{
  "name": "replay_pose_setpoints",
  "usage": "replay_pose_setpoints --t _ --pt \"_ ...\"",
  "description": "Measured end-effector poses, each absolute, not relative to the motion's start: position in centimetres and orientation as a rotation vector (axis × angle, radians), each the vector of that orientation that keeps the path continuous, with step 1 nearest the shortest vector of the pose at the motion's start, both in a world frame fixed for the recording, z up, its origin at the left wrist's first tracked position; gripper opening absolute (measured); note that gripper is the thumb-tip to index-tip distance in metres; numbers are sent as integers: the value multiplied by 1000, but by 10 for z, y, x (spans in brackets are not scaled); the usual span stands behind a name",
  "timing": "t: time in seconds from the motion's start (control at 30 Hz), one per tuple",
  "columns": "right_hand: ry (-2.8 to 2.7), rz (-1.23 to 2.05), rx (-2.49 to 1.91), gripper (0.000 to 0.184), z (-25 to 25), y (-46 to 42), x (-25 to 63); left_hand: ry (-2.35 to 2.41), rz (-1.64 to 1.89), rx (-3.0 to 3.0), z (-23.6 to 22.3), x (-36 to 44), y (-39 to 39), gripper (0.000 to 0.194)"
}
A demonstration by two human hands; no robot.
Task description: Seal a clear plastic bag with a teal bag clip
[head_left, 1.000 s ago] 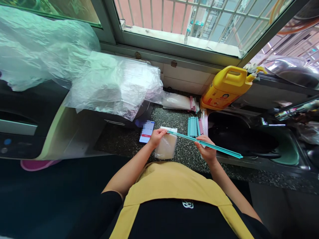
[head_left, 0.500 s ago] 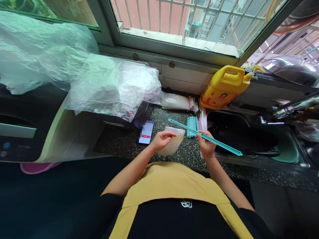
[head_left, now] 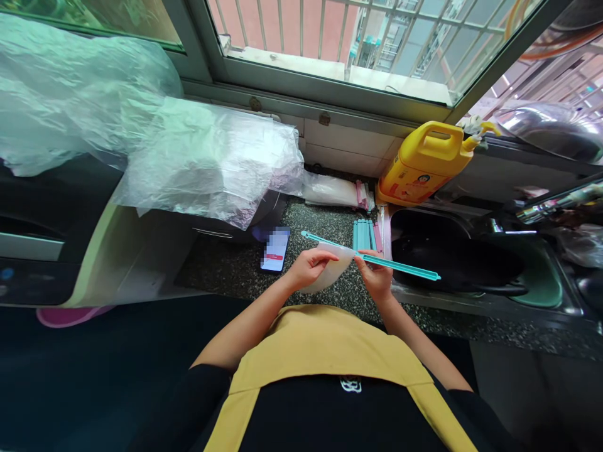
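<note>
My left hand point(head_left: 308, 268) is closed on the upper part of a small translucent plastic bag point(head_left: 332, 273), which hangs over the counter. A long teal bag sealing clip point(head_left: 409, 269), hinged open into one line, is pinched in my right hand point(head_left: 377, 277). One arm of the clip lies along the bag's top edge, and its hinge is by my right fingertips. Just beyond, several folded teal clips point(head_left: 362, 234) lie side by side with a pink clip point(head_left: 378, 237) at their right.
A phone point(head_left: 277, 250) rests on the speckled counter point(head_left: 301, 216). Farther back are a clear packet point(head_left: 332, 190) and a yellow jug point(head_left: 419, 168). At right, a dark wok point(head_left: 452, 260) sits in the sink point(head_left: 549, 282). Plastic sheeting point(head_left: 211, 157) covers things at left.
My right hand has moved left with the sealing clip, bringing it onto the bag's top edge. My left hand has shifted only slightly and still grips the bag.
</note>
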State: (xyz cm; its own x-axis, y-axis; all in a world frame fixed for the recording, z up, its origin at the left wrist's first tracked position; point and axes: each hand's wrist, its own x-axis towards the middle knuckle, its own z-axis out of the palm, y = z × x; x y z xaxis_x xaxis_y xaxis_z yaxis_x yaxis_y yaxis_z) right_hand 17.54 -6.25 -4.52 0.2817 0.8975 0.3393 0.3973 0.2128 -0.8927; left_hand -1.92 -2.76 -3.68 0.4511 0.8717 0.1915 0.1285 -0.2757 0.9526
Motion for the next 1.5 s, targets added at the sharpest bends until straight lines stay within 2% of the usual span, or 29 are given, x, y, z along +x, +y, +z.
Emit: replay_pose_setpoints --t 0.43,0.8,1.03,1.27,1.5 --pt "-1095 777 -1386 22 -58 -65 165 925 930 1749 -42 -14 -30 29" --pt "-1006 808 -1414 20 -49 -64 156 1035 918 1646 -38 -6 -38 28" --pt "-870 959 -1407 32 -57 -65 153 1120 959 1425 -42 -1 -40 25" --pt "-1036 847 -1482 28 -56 -66 154 1108 942 1379 -43 1 -41 25" --pt "-863 797 -1449 32 -66 -60 150 1022 963 1266 -47 1 -41 20"
